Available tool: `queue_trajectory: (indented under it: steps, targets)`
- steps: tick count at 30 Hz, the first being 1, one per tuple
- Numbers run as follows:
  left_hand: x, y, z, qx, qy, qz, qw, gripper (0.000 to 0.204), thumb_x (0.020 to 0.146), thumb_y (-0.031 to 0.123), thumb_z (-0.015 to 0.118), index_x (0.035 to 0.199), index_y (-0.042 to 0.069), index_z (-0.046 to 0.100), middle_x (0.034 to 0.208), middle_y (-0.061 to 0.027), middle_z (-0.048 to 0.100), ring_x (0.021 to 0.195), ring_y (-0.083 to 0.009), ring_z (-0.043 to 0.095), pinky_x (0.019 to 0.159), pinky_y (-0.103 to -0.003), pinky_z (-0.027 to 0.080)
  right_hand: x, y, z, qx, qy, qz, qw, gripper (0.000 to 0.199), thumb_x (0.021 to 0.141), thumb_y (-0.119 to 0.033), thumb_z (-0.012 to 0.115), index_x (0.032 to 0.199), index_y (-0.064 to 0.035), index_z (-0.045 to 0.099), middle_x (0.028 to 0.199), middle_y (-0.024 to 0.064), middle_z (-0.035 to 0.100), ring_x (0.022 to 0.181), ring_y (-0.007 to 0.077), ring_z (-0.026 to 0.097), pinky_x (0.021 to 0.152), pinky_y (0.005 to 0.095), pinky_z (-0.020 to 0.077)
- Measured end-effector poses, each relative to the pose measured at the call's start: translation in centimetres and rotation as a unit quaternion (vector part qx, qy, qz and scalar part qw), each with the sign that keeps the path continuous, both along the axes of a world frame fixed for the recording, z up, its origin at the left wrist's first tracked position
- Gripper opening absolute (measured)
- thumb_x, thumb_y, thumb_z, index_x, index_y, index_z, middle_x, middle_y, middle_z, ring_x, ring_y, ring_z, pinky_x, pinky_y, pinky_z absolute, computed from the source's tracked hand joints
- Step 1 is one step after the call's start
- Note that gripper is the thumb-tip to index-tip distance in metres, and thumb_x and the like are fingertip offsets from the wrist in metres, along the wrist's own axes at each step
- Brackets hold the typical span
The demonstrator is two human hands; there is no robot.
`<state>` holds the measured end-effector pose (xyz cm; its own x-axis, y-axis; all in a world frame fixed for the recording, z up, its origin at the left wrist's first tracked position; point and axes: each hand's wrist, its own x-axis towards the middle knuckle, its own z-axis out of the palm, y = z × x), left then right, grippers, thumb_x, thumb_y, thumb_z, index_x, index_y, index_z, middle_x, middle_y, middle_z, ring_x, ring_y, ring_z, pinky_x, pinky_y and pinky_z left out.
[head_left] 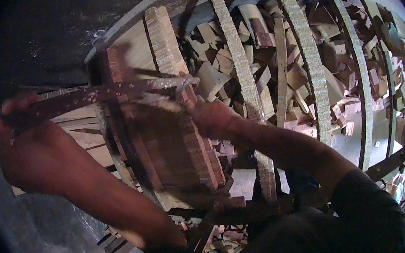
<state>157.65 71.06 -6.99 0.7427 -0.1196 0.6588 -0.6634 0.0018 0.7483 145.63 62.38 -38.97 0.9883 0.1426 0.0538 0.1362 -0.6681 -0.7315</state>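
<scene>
My left hand (19, 118), slightly blurred, is wrapped round the left end of a long, dark, worn bar (95, 93) with pale and reddish flecks. The bar reaches across to the right, over a stack of planks (165, 150). Close to its right end is my right hand (211, 116), its fingers curled in. A pale, blurred strip (160, 101) runs left from those fingers; I cannot make out what it is. Beneath the right hand lies the edge of a reddish-brown board (199, 141).
Several rough wooden slats (242, 58) cross a frame to the right. Between and below them lie many offcut blocks (214, 78). More boards (83, 119) lie under my left forearm. Dark floor (49, 34) spreads out on the left, and small scraps (227, 240) lie near my body.
</scene>
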Motion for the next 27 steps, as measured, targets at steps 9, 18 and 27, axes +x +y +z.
queue_trajectory:
  steps: [9,18,27]
  targets:
    - [-1.7,-2.2,-0.6,0.433,-0.319,0.4,0.742,0.026,0.098,0.025,0.053,0.089,0.003,0.062,0.079,-0.0073,0.068,0.073,-0.0176,0.066,0.069,-0.033,0.054,-0.2,-2.4,-0.8,-0.008,0.068,0.019,0.997,0.054,0.079,-0.009,0.058,0.13,0.002,0.042,0.084,0.0185,0.064,0.07,0.0355,0.067,0.057,0.0463,0.0544]
    - [-1.4,-1.7,-0.5,0.459,-0.319,0.444,0.7,0.022,0.093,0.026,0.058,0.085,0.006,0.063,0.078,-0.0061,0.069,0.071,-0.018,0.066,0.067,-0.033,0.052,-1.5,-1.0,2.7,0.006,-0.021,0.045,0.999,0.052,0.081,-0.013,0.06,0.129,-0.0022,0.042,0.084,0.0188,0.064,0.072,0.0354,0.068,0.059,0.0457,0.0551]
    - [-0.3,-1.1,0.1,0.477,-0.363,0.434,0.673,0.035,0.097,0.03,0.056,0.09,-0.004,0.063,0.078,-0.0084,0.067,0.073,-0.0181,0.064,0.067,-0.03,0.05,-0.7,-1.1,2.1,0.056,-0.035,-0.023,0.998,0.051,0.076,-0.006,0.059,0.122,0.0102,0.046,0.071,0.0169,0.061,0.064,0.0367,0.065,0.056,0.047,0.0512]
